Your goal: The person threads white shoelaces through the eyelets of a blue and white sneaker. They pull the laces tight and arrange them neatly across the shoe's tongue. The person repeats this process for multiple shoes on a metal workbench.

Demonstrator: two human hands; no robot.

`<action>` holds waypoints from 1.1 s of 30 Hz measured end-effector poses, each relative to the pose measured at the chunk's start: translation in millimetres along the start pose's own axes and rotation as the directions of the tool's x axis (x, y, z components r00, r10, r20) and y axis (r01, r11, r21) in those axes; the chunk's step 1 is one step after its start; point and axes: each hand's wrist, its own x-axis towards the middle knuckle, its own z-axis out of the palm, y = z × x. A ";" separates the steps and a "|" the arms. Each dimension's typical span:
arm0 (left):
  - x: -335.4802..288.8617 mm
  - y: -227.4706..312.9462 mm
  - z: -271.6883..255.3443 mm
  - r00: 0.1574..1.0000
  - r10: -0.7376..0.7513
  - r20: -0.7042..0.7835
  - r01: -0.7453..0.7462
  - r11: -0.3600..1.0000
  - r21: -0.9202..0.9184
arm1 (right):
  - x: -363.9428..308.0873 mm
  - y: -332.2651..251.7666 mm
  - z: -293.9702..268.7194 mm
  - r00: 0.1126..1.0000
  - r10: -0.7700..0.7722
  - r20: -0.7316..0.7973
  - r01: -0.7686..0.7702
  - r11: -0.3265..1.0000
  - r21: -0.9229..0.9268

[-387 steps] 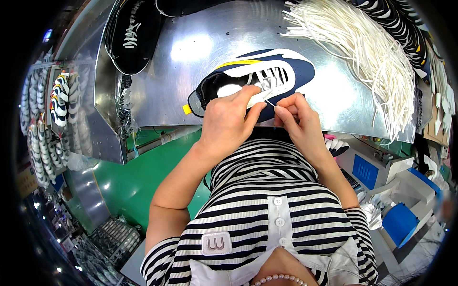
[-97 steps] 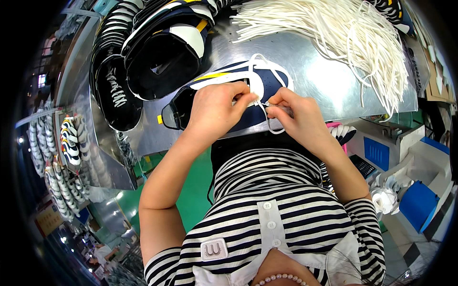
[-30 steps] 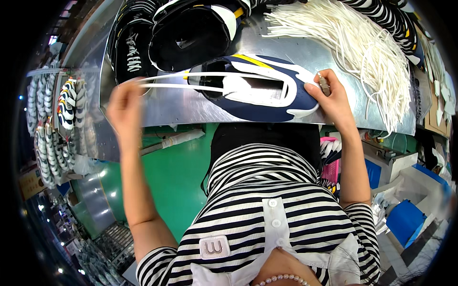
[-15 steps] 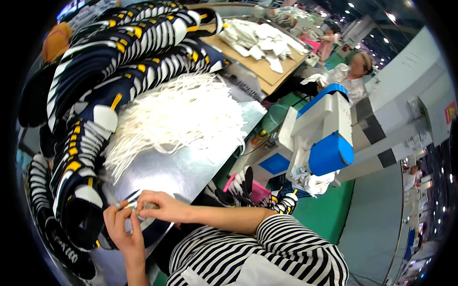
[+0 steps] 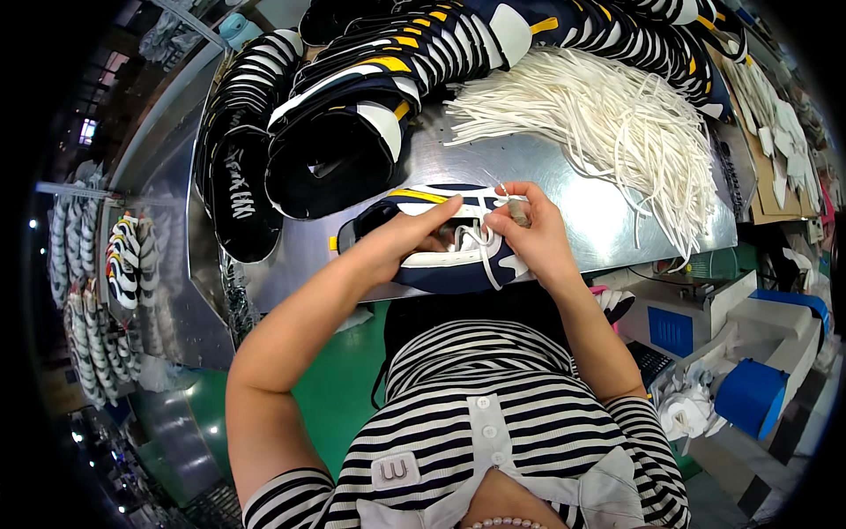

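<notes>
A navy, white and yellow shoe upper [image 5: 443, 271] lies on the metal table in front of me, its heel opening toward the left. My left hand [image 5: 414, 231] grips it from the left, thumb along the top and the other fingers partly hidden in the opening. A white shoelace [image 5: 477, 236] runs loosely across the eyelets, with one loop hanging over the near side. At the toe end my right hand [image 5: 531, 231] is closed in a pinch at the lace. A greyish wrap [image 5: 518, 212] covers one of its fingers.
A heap of loose white laces [image 5: 608, 132] lies beyond my right hand. Nested rows of shoe uppers [image 5: 330, 167] stand at the far left and along the back. The table's bare metal [image 5: 520, 163] shows between them. A white and blue machine [image 5: 749, 388] stands at the right.
My view has swung left, so the table and heap appear farther right. The shoe upper now shows plainly between my hands, which were close together before; the left now reaches into its opening.
</notes>
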 end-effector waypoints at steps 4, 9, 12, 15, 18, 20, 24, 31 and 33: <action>-7.3 -11.6 24.1 0.941 0.156 -0.299 -0.117 0.983 0.144 | -8.4 -9.0 -0.5 0.999 -0.005 0.053 0.014 0.984 -0.175; -13.2 -29.2 40.5 0.759 0.517 -0.396 -0.441 0.856 0.271 | -15.7 -11.2 0.1 0.988 -0.103 0.117 0.138 0.928 -0.345; -13.7 -29.4 41.4 0.746 0.547 -0.380 -0.483 0.837 0.257 | -20.1 -9.8 -0.4 0.963 -0.230 0.139 0.262 0.918 -0.296; -14.7 -31.1 41.4 0.711 0.596 -0.372 -0.528 0.803 0.277 | -37.4 -12.4 -5.9 0.956 -0.256 0.142 0.281 0.939 -0.200; -16.4 -27.8 41.9 0.725 0.592 -0.352 -0.531 0.806 0.261 | -40.9 -18.0 -13.2 0.965 -0.228 0.131 0.254 0.937 -0.242; -17.5 -26.4 42.7 0.739 0.580 -0.343 -0.519 0.814 0.260 | -38.5 -15.6 -15.0 0.958 -0.262 0.116 0.284 0.922 -0.262; -19.2 -25.9 41.1 0.769 0.563 -0.303 -0.501 0.825 0.261 | -28.9 -10.8 -13.1 0.938 -0.319 0.136 0.346 0.885 -0.312; -26.2 -25.2 43.1 0.812 0.555 -0.181 -0.514 0.827 0.230 | -14.1 -16.6 7.4 0.938 -0.265 0.222 0.341 0.816 -0.466; -25.2 -26.1 40.3 0.818 0.560 -0.130 -0.524 0.819 0.232 | -8.3 -14.5 11.3 0.929 -0.260 0.262 0.365 0.750 -0.552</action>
